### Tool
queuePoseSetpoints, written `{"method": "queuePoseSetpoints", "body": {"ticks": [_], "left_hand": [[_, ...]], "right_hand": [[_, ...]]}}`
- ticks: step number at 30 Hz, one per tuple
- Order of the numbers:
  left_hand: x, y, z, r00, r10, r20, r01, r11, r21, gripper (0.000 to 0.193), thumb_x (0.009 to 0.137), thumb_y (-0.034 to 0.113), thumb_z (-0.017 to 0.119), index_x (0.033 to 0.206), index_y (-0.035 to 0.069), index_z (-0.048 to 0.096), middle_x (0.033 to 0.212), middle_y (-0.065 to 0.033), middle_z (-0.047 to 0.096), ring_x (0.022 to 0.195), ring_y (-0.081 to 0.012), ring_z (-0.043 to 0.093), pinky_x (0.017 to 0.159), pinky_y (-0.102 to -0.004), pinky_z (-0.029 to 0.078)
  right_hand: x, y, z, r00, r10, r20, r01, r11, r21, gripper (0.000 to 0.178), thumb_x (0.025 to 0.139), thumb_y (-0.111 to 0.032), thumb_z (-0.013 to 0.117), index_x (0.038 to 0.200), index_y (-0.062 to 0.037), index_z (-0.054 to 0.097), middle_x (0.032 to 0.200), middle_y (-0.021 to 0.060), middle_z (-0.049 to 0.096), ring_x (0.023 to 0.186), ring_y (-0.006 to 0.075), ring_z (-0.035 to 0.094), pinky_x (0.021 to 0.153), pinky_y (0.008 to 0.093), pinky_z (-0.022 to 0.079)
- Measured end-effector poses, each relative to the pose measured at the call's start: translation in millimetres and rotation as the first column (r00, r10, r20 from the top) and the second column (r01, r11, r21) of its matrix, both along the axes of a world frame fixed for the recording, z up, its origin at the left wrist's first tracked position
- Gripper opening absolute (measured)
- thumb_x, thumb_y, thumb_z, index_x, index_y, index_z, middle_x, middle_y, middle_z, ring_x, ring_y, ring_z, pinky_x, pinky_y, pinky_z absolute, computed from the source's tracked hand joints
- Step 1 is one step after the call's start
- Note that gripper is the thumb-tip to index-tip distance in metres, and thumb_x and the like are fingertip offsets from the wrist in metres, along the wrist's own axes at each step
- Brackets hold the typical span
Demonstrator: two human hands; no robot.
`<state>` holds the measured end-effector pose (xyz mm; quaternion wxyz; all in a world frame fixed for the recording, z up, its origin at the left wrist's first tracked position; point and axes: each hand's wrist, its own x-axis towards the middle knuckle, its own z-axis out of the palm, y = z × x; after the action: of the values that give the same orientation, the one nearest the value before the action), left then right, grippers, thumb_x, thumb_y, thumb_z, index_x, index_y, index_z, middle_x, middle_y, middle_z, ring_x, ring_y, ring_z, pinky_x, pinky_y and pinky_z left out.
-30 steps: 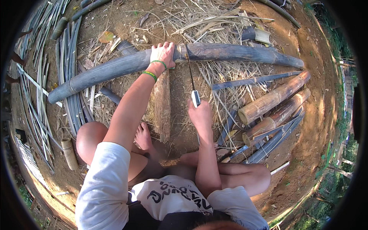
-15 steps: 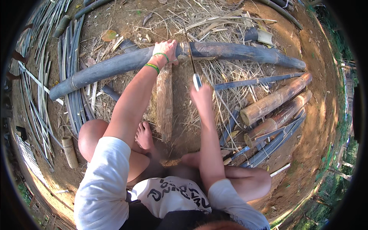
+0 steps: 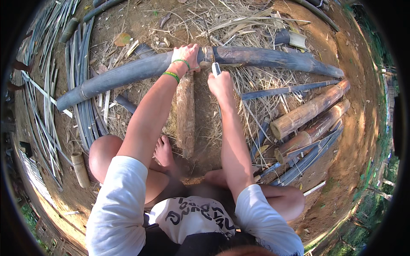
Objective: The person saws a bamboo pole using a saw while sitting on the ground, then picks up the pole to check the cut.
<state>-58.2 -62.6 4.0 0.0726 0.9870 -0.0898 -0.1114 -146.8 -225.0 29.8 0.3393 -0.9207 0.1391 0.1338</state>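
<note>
A long grey-black bamboo pole (image 3: 265, 58) lies across in front of me, propped on a rough wooden block (image 3: 185, 115). My left hand (image 3: 186, 57) is closed over the top of the pole, just left of a pale node ring. My right hand (image 3: 221, 85) grips the white and dark handle of a handsaw (image 3: 216, 68). Its thin blade crosses the pole right beside the node, a short way right of my left hand. The depth of any cut cannot be made out.
Two tan bamboo lengths (image 3: 309, 109) lie at the right, with dark split pieces (image 3: 316, 158) beside them. Bundles of dark bamboo strips (image 3: 80, 81) lie at the left. A short bamboo tube (image 3: 80, 170) rests near my left knee. Dry shavings (image 3: 243, 25) cover the ground beyond the pole.
My right hand has pushed the saw forward, away from me, so its handle is now close to the pole. My left hand stays on the pole.
</note>
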Motion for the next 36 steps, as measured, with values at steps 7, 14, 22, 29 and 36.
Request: {"method": "queuePoseSetpoints", "body": {"ticks": [7,14,22,29,36], "left_hand": [[4,21,10,0.996,0.027,-0.089,-0.028,1.000,-0.011,0.081,0.058,0.042,0.093,0.123,0.007,0.059,0.123,-0.0135,0.070,0.116,-0.0366,0.068,0.097,-0.0486,0.055],[13,6,16,0.988,0.006,-0.157,-0.008,1.000,-0.017,0.085,0.060,0.045,0.093,0.130,0.009,0.059,0.120,-0.0163,0.073,0.114,-0.0361,0.069,0.096,-0.0478,0.055],[8,21,16,0.987,0.001,-0.163,-0.008,0.999,-0.046,0.083,0.061,0.043,0.093,0.128,0.006,0.060,0.119,-0.0202,0.072,0.113,-0.0391,0.069,0.095,-0.0462,0.056],[13,24,16,0.978,0.004,-0.208,-0.012,0.999,-0.034,0.086,0.059,0.044,0.093,0.129,0.006,0.060,0.117,-0.0203,0.072,0.113,-0.0397,0.069,0.096,-0.0478,0.056],[27,12,16,0.976,-0.001,-0.216,-0.007,0.999,-0.037,0.090,0.059,0.046,0.093,0.134,0.009,0.060,0.120,-0.0181,0.073,0.114,-0.0381,0.069,0.098,-0.0455,0.056]], "right_hand": [[-109,-20,27,0.997,-0.059,-0.052,0.064,0.993,0.098,0.043,0.091,-0.029,0.067,0.080,0.0127,0.069,0.069,0.0285,0.067,0.064,0.0413,0.069,0.066,0.0471,0.055],[-14,-10,-6,0.998,0.012,0.062,-0.014,0.999,0.035,0.033,0.091,-0.022,0.068,0.089,0.0102,0.071,0.077,0.0281,0.071,0.074,0.0463,0.072,0.069,0.0511,0.056],[-98,-21,19,0.988,-0.055,-0.141,0.061,0.997,0.039,0.035,0.092,-0.026,0.067,0.088,0.0093,0.071,0.080,0.0287,0.071,0.079,0.0440,0.074,0.072,0.0509,0.057],[-55,-5,-14,0.999,-0.016,0.032,0.012,0.992,0.122,0.037,0.091,-0.027,0.069,0.080,0.0087,0.071,0.066,0.0223,0.068,0.063,0.0335,0.070,0.062,0.0447,0.054],[-50,-20,7,0.998,-0.052,-0.036,0.056,0.989,0.134,0.033,0.091,-0.025,0.067,0.079,0.0065,0.068,0.063,0.0210,0.063,0.062,0.0310,0.067,0.062,0.0444,0.051]]}}
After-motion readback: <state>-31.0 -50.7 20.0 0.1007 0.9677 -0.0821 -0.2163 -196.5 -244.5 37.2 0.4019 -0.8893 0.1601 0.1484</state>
